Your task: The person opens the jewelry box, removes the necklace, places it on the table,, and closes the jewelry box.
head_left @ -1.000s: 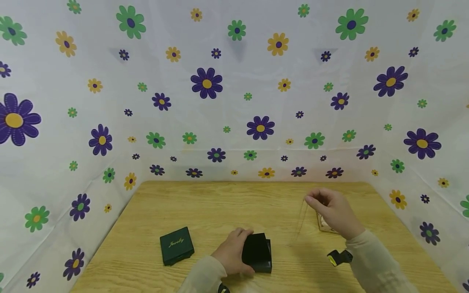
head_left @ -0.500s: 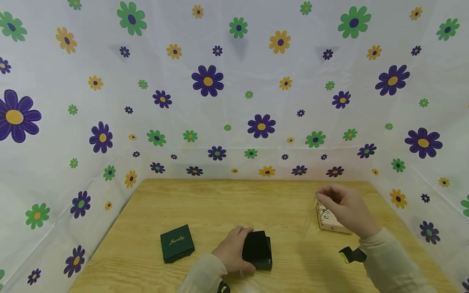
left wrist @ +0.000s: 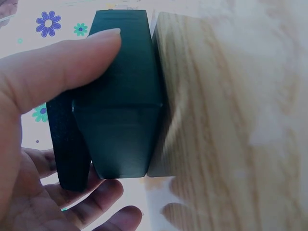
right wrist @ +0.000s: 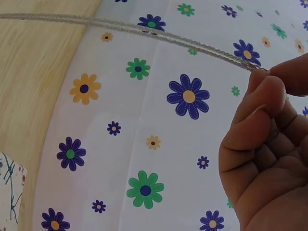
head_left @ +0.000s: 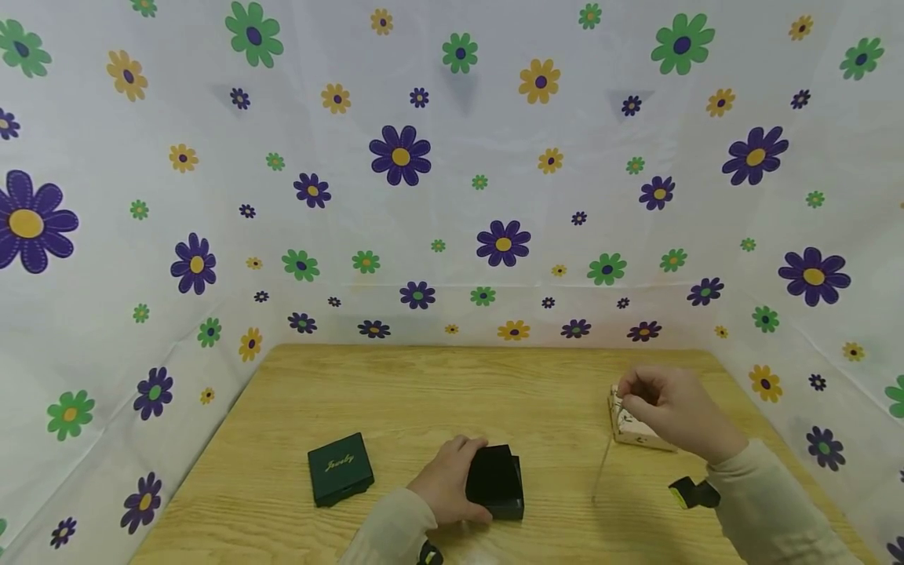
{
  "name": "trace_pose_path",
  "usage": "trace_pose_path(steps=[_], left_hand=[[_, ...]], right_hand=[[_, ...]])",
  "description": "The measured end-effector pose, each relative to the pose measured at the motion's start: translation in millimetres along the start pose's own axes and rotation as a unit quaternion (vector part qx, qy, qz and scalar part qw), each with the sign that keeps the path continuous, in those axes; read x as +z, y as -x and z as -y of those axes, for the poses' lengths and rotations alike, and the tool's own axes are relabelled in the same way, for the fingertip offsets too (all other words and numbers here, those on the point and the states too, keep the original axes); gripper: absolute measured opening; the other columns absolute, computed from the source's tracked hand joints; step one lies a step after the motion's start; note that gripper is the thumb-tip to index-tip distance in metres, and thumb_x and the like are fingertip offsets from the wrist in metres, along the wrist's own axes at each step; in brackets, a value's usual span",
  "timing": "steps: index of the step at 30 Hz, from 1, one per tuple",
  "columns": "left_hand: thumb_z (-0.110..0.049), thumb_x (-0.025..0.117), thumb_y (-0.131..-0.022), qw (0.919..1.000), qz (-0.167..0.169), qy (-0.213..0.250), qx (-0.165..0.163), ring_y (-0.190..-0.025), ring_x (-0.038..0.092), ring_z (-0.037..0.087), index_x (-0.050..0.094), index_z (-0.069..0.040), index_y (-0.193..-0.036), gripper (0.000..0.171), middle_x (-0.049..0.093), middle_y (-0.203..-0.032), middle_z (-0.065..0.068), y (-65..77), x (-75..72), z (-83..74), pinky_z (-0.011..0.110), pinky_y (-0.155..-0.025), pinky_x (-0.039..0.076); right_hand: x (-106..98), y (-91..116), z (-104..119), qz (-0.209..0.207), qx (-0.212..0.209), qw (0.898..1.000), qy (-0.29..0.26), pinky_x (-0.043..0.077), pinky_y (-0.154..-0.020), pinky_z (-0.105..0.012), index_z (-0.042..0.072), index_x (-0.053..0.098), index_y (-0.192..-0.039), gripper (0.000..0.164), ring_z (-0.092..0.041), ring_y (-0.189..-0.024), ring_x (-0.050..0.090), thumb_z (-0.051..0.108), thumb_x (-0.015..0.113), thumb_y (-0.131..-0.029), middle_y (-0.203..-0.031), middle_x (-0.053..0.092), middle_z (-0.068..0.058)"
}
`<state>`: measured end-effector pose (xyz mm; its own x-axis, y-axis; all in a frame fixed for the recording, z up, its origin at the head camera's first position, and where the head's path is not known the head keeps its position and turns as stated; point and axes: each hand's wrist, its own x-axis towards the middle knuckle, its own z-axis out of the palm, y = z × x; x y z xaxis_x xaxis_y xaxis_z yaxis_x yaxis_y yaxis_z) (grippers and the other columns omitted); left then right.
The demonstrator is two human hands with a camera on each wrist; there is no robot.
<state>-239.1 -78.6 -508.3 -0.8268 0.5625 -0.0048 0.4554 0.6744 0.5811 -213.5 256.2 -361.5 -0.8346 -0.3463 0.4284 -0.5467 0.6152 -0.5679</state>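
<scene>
In the head view my left hand point(head_left: 448, 482) holds a small dark green box point(head_left: 510, 508) on the table, its thumb across the near side. A black pad point(head_left: 492, 475) covers much of the box's top; the left wrist view shows a dark flat piece point(left wrist: 70, 149) beside the box, between it and the fingers. My right hand point(head_left: 681, 408) is raised and pinches one end of a thin silvery chain point(head_left: 603, 471), which dangles toward the table. Seen from the right wrist, the chain point(right wrist: 187, 41) runs doubled from thumb and fingertip.
A dark green lid or box lettered "Jewelry" point(head_left: 341, 468) lies left of my left hand. Behind my right hand sits a white patterned box point(head_left: 639, 431). Flower-printed white cloth point(head_left: 452, 212) walls the wooden table point(head_left: 395, 392) at the back and both sides.
My right hand has moved to the right with the chain, which now hangs farther right. My left hand has stayed on the green box.
</scene>
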Motion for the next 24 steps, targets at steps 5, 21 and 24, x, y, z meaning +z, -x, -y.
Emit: trace_pose_path(steps=[5,21,24], left_hand=[[-0.047,0.087,-0.066,1.0,0.004,-0.004,-0.005,-0.119,0.045,0.025,0.034,-0.012,-0.147,0.102,0.043,-0.134,0.006,1.3,-1.9,-2.5,0.044,-0.095,0.045],[-0.046,0.088,-0.065,1.0,-0.002,-0.009,-0.002,-0.117,0.046,0.022,0.036,-0.012,-0.146,0.102,0.044,-0.132,0.005,1.6,-1.9,-2.4,0.042,-0.094,0.045],[-0.045,0.088,-0.064,1.0,-0.003,-0.008,-0.004,-0.117,0.046,0.023,0.036,-0.012,-0.146,0.102,0.045,-0.132,0.005,1.6,-1.4,-1.9,0.043,-0.094,0.045]], right_hand=[[3.1,-3.6,-7.2,0.028,0.006,0.999,0.034,0.044,-0.052,-0.023,0.018,0.062,-0.085,0.018,-0.005,-0.058,0.048,0.001,0.061,-0.09,-0.075,0.061,0.009],[18.5,-30.9,-42.6,0.084,0.094,0.988,0.083,0.044,-0.06,-0.027,0.014,0.064,-0.091,0.007,-0.013,-0.066,0.049,0.011,0.058,-0.093,-0.079,0.06,0.004],[23.6,-36.9,-49.9,0.091,0.105,0.987,0.082,0.044,-0.063,-0.029,0.013,0.064,-0.091,0.006,-0.014,-0.068,0.05,0.01,0.058,-0.092,-0.08,0.06,0.002]])
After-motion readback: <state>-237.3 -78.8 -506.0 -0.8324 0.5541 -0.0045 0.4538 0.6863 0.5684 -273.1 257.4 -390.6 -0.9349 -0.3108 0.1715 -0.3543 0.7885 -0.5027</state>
